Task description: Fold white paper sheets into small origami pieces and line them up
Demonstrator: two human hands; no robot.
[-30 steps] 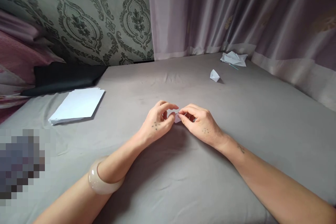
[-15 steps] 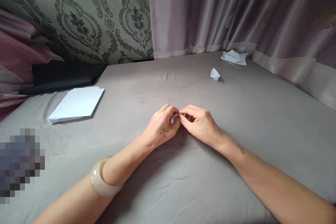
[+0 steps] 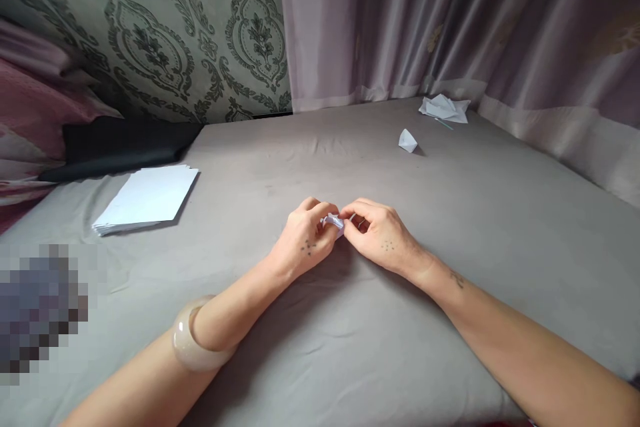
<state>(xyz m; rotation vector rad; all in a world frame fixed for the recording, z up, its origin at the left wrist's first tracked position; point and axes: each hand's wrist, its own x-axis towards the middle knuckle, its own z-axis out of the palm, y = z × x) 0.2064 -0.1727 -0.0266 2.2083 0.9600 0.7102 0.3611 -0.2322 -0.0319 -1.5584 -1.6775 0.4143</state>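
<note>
A small folded piece of white paper (image 3: 334, 221) is held between my two hands, low over the grey cloth. My left hand (image 3: 309, 233) grips its left part, the fingers and thumb curled around it. At its right edge, my right hand (image 3: 373, 227) pinches it with thumb and forefinger, the other fingers curled. My fingers hide much of the paper, so its full shape cannot be made out.
A stack of white paper sheets (image 3: 150, 197) lies at left, near a black cloth (image 3: 125, 145). Farther right sit a folded paper piece (image 3: 407, 141), a pile of folded papers (image 3: 444, 109) and a thin bluish stick (image 3: 443, 123). Curtains (image 3: 400, 27) border the grey-covered surface (image 3: 380, 353).
My left hand has moved right and closed from an open curl onto the paper. The paper has turned between the fingers. My right hand has stayed nearly in place.
</note>
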